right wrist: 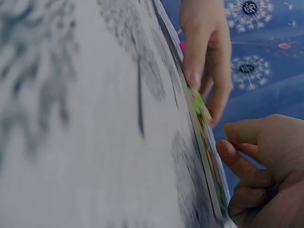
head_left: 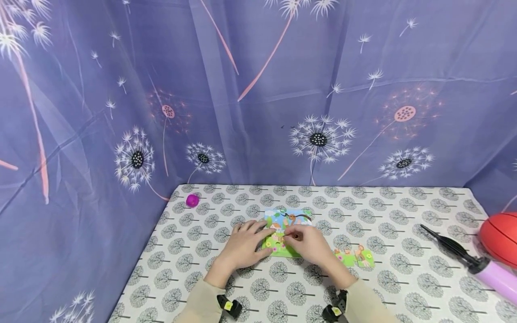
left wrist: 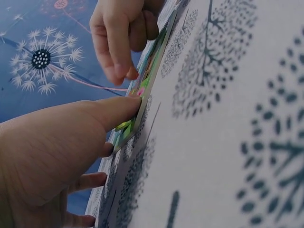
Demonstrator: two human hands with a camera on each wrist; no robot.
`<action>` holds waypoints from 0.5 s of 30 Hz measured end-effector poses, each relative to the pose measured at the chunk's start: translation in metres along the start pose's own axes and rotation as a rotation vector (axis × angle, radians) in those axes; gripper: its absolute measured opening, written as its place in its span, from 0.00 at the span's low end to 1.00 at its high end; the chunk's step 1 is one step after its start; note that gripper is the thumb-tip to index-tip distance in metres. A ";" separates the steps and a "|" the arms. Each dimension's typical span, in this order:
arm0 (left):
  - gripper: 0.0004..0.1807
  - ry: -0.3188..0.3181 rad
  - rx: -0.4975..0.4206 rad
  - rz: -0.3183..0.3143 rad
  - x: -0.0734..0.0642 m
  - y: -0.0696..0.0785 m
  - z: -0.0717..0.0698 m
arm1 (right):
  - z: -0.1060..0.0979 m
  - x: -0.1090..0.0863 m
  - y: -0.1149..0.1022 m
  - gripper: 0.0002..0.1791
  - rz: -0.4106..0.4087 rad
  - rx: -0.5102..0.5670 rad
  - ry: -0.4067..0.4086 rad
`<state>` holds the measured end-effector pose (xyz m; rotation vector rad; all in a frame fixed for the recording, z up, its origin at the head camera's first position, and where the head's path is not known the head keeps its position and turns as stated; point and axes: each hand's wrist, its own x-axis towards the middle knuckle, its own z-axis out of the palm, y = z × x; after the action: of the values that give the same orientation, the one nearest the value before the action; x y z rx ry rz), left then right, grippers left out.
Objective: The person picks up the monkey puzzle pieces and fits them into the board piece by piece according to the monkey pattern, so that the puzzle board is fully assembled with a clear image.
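Note:
A colourful jigsaw board [head_left: 288, 252] with a bird and branch along its top lies on the table. My left hand [head_left: 242, 246] spreads over its left side, fingers fairly straight, the thumb on its near edge. From the right, my right hand [head_left: 310, 244] reaches over the board with curled fingers, thumb and index tips close together just above the picture. I cannot tell whether a piece is between those tips. In the right wrist view a green puzzle piece [right wrist: 201, 107] stands tilted up by the left fingertips. Two loose puzzle pieces [head_left: 365, 259] lie to the right.
A purple ball-like object [head_left: 192, 200] sits at the back left of the patterned tablecloth [head_left: 278, 291]. On the right are a black and lilac pump [head_left: 476, 264] and a red ball [head_left: 501, 237]. A blue dandelion curtain [head_left: 262, 134] hangs behind the table.

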<state>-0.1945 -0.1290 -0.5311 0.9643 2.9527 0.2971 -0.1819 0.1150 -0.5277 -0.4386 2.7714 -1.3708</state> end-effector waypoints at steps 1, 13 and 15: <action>0.34 -0.002 0.005 0.000 0.000 0.000 0.000 | -0.004 -0.001 0.002 0.07 0.013 0.011 -0.005; 0.33 -0.009 0.029 0.003 -0.001 0.002 0.000 | -0.062 -0.024 0.034 0.09 0.073 -0.011 0.042; 0.33 -0.006 0.037 0.004 -0.001 0.002 0.001 | -0.073 -0.030 0.039 0.10 0.103 -0.004 0.023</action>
<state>-0.1925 -0.1285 -0.5314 0.9740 2.9611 0.2397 -0.1731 0.2019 -0.5168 -0.2775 2.7724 -1.3560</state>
